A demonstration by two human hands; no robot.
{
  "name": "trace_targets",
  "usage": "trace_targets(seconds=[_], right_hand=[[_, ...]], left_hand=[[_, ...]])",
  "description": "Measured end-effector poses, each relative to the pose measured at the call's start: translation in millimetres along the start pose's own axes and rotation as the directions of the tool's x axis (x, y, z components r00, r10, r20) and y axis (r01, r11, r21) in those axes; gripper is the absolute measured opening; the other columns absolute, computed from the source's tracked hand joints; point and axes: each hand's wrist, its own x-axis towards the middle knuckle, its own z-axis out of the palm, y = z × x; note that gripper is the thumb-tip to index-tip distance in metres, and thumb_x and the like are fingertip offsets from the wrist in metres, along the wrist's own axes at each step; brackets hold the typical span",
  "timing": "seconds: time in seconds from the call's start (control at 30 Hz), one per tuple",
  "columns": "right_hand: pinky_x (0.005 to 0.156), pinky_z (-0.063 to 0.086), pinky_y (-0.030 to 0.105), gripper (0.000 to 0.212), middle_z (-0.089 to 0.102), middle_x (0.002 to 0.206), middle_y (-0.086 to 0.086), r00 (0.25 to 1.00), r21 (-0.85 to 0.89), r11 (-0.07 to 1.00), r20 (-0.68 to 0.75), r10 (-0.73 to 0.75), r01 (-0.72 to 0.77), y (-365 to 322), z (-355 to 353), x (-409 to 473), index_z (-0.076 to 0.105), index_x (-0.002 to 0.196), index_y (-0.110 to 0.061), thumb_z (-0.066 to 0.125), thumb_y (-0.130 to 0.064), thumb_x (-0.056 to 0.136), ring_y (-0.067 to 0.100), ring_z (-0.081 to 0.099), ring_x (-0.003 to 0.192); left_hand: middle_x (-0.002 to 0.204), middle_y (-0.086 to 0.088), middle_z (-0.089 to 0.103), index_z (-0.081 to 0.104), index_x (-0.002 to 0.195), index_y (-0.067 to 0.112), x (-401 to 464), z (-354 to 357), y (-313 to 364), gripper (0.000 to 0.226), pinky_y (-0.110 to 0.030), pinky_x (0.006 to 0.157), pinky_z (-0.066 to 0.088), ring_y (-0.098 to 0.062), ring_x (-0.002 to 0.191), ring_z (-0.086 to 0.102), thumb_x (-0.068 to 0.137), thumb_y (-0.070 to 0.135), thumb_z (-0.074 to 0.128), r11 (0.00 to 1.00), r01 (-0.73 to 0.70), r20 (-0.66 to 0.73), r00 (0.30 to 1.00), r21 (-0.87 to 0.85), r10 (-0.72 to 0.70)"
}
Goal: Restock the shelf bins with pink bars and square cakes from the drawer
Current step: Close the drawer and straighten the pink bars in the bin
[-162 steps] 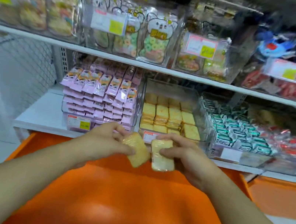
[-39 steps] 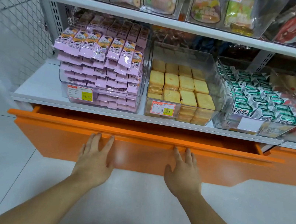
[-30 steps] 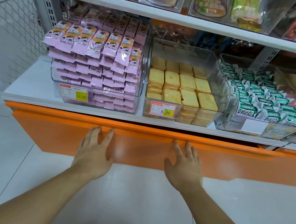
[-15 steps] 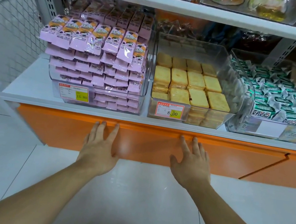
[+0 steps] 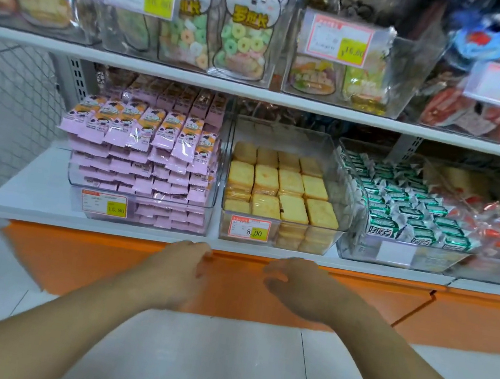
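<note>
Shut now, flush under the white shelf edge (image 5: 105,227) — orange drawer front (image 5: 339,298), open a second ago with both palms flat against it. Pulled back off that front since then: left hand (image 5: 178,271) and right hand (image 5: 298,287), both hovering just before it, fingers loosely curled, holding nothing, well apart from each other, edges blurred. Up on the shelf, side by side and touching, two clear plastic bins. Left clear bin (image 5: 140,211) piled well above its rim with pink foil-wrapped bars (image 5: 138,139), flat packets with crimped ends and dark-and-orange printing, top row fanned and tilted forward, a further row standing behind. Red-and-yellow price tag (image 5: 104,204) on its front wall. Right clear bin (image 5: 277,236) loaded with golden-yellow square cakes (image 5: 290,192) in clear wrap, laid flat in neat rows and stacked in layers, tops lightly browned, level just above the front wall but below the side walls. Second price tag (image 5: 250,228) on that front. Further right, green-and-white wrapped snacks (image 5: 408,214) in another clear bin, then red-wrapped items, blurred. Above, on the upper shelf, clear pouches of pastel ring candies (image 5: 232,42). Pale tiled floor (image 5: 214,364) below the forearms.
</note>
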Motion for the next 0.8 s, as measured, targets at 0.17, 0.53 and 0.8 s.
trace_targets(seconds=[0.17,0.53,0.8], right_hand=[[0.065,0.055,0.032,0.028,0.068,0.098,-0.007,0.969,0.057,0.996,-0.240,-0.058,0.073,-10.7,-60.8,-26.8,0.073,0.108,-0.024,0.047,-0.015,0.102,0.015,0.065,0.081],[0.122,0.013,0.034,0.045,0.041,0.158,0.009,0.979,-0.003,1.000,-0.205,-0.005,0.005,10.4,-70.3,32.0,0.048,0.153,-0.019,0.033,-0.034,0.114,0.028,0.021,0.153],[0.119,0.024,0.052,0.046,0.049,0.148,0.014,0.983,0.059,0.993,-0.149,0.109,-0.101,19.5,-63.5,63.2,0.051,0.141,-0.008,0.021,-0.030,0.114,0.040,0.031,0.144]], left_hand=[[0.128,0.021,0.051,0.053,0.134,0.040,0.1,-37.6,51.4,0.034,-0.032,0.102,0.048,-0.004,0.119,0.050,0.101,0.033,0.050,0.955,-0.298,-0.182,0.939,0.002,0.293],[0.135,0.000,0.054,0.052,0.139,0.022,59.8,-45.2,98.9,0.046,-0.043,0.101,0.049,-0.021,0.129,0.050,0.112,0.041,0.020,0.915,-0.210,-0.088,0.963,0.344,0.254],[0.119,-0.002,0.055,0.056,0.128,0.022,81.9,-41.3,96.9,0.040,-0.047,0.103,0.047,-0.023,0.125,0.047,0.113,0.036,0.023,0.928,-0.194,-0.104,0.966,0.318,0.237]])
